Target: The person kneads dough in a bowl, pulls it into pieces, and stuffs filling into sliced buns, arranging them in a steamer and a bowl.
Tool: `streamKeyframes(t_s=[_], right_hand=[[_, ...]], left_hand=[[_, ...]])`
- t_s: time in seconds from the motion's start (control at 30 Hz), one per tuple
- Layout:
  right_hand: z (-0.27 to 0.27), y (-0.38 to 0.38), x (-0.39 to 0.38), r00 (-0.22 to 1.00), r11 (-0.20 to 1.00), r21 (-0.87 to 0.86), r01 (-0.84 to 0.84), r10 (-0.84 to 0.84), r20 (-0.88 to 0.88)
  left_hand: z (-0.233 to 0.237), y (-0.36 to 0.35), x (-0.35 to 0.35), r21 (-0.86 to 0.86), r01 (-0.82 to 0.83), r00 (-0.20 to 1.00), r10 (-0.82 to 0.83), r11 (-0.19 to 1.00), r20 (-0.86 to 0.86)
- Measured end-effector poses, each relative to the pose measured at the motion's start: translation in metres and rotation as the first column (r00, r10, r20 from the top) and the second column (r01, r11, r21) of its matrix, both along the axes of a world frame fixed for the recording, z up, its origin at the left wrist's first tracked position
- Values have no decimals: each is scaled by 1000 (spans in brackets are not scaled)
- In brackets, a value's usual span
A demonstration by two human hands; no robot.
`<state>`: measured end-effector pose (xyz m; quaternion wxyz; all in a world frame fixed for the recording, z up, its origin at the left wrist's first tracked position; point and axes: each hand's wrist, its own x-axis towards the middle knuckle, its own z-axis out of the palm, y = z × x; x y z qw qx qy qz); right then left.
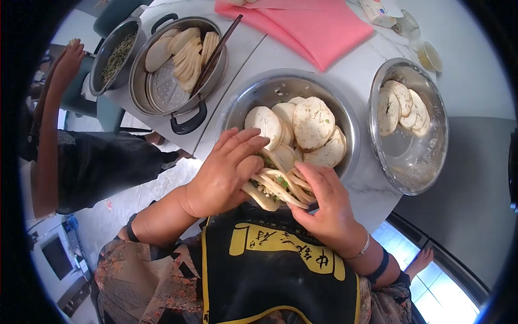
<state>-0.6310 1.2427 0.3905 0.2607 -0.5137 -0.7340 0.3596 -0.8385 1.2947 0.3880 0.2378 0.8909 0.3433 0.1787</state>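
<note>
Head view: both hands meet at the centre of the frame, just at the 6 o'clock rim of the middle steel bowl. The left hand lays its fingers flat and close together over a bundle of split slices, while the right hand cups the same bundle from the 4 o'clock side, fingers curled narrow around its edges. The slices are pale, thin and floppy, with green-flecked filling showing in the gaps.

As I judge it, the work is about midway. A row of finished pieces already leans in the steamer pot at 11 o'clock, on its perforated metal tray, with dark chopsticks resting across. Plain round slices, matte and faintly ridged, remain heaped in the middle bowl, and a few more lie in the shiny bowl at 2 o'clock. A bowl of chopped green filling sits at 10 o'clock, beside another person's arm. A pink cloth lies folded at 12 o'clock
</note>
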Motion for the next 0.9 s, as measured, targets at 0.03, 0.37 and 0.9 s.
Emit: streamKeyframes(t_s=[0.03, 0.37, 0.9], right_hand=[[0, 1, 1, 1000, 1000, -29, 7, -7, -11], [39, 17, 65, 984, 990, -133, 41, -63, -165], [11, 78, 285, 987, 920, -369, 129, -84, 135]], left_hand=[[1, 2, 1, -10, 16, 1000, -16, 1000, 4], [48, 26, 58, -108, 122, 989, -111, 987, 99], [-50, 89, 308, -371, 186, 983, -174, 910, 64]])
